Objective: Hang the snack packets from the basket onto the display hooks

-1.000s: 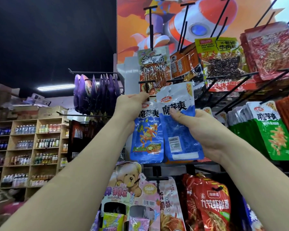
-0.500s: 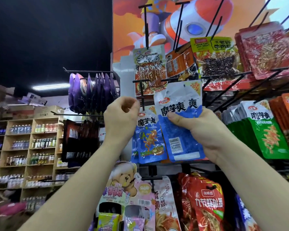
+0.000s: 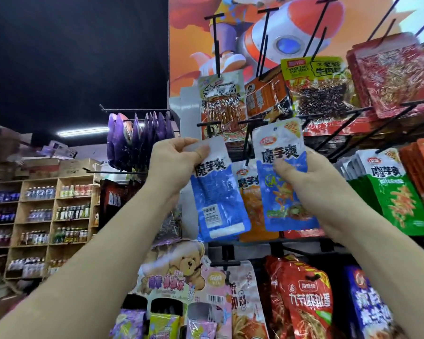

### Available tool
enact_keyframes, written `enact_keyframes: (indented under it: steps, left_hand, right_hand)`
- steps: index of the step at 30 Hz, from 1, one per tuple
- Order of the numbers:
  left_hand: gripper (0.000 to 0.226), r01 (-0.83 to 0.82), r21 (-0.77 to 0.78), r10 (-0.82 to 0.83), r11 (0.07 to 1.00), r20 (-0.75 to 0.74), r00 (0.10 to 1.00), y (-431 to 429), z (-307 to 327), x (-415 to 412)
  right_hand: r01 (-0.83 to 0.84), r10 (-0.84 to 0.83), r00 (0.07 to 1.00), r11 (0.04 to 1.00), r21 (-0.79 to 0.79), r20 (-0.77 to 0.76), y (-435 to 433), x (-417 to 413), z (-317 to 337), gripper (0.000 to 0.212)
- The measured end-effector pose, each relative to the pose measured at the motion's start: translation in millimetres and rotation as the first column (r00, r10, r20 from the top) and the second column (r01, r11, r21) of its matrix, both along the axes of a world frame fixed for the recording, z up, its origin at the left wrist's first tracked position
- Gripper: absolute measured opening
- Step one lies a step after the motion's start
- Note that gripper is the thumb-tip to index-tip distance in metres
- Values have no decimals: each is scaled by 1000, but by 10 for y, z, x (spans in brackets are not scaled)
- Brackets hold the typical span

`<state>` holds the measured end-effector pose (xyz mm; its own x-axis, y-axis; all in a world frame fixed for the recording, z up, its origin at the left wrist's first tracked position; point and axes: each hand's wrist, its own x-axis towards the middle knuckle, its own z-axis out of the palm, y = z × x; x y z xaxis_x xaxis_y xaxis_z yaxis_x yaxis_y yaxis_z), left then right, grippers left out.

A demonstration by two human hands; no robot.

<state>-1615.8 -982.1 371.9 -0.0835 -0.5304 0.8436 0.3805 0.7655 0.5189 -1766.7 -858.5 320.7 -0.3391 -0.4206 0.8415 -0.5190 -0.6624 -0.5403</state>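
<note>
My left hand (image 3: 173,162) pinches the white top of a blue snack packet (image 3: 218,196) that shows its back with a label. My right hand (image 3: 301,179) grips a second blue packet (image 3: 283,172) by its middle, front side out, its top close under a black display hook (image 3: 249,133). Behind and between them hangs an orange packet (image 3: 251,199) of the same brand. The basket is out of view.
Black hooks jut out across the rack, some bare at the top (image 3: 264,40). Green packets (image 3: 397,199) hang at the right, red ones (image 3: 397,74) above, large red bags (image 3: 304,302) below. Purple bags (image 3: 137,140) hang left, wooden drink shelves (image 3: 47,216) beyond.
My left hand now holds a blue packet, back side out, that it did not hold half a second ago. My right hand's packet has turned front out and sits further right.
</note>
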Motion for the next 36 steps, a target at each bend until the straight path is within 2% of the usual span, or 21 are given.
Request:
enact_keyframes:
  steps: [1, 5, 7, 11, 15, 21, 23, 25, 30, 33, 36]
  left_hand:
    - [14, -16, -8, 16, 1000, 4, 1000, -14, 14, -20]
    - [17, -45, -52, 46, 998, 13, 999, -47, 62, -77]
    - [17, -54, -58, 57, 997, 40, 998, -72, 82, -77]
    - [15, -4, 2, 4, 1000, 101, 995, -69, 127, -57]
    - [14, 115, 120, -131, 986, 134, 982, -71, 190, -22]
    - [9, 143, 265, -210, 954, 247, 946, -38, 260, 8]
    - [17, 175, 331, -274, 927, 283, 919, -52, 277, 6]
    - [29, 238, 400, -365, 885, 279, 888, -58, 276, -5]
    - [35, 306, 439, -441, 845, 247, 863, -78, 274, -20]
    - [29, 324, 440, -457, 837, 238, 857, -24, 246, -41]
    - [38, 357, 438, -480, 825, 212, 851, -50, 217, -55]
  right_hand:
    - [63, -65, 995, 998, -21, -76, 11, -39, -11, 12]
    - [219, -216, 941, 976, -16, -262, 58, -12, -77, 69]
    - [225, -220, 923, 974, -22, -316, 49, -7, -107, 77]
    - [167, -151, 902, 986, 4, -404, 5, -6, -88, 61]
    - [157, -121, 918, 985, 67, -377, -3, 7, -91, 58]
    - [114, -96, 954, 992, 45, -284, -47, 41, -93, 51]
    - [65, -52, 963, 997, 39, -265, -84, 65, -71, 49]
    - [19, -9, 969, 999, 39, -248, -131, 104, -44, 48]
    - [-68, 73, 982, 997, 36, -173, -280, 153, -6, 45]
    - [-27, 36, 982, 998, 51, -186, -322, 137, 8, 40]
    - [-21, 37, 984, 995, 95, -175, -366, 136, 33, 34]
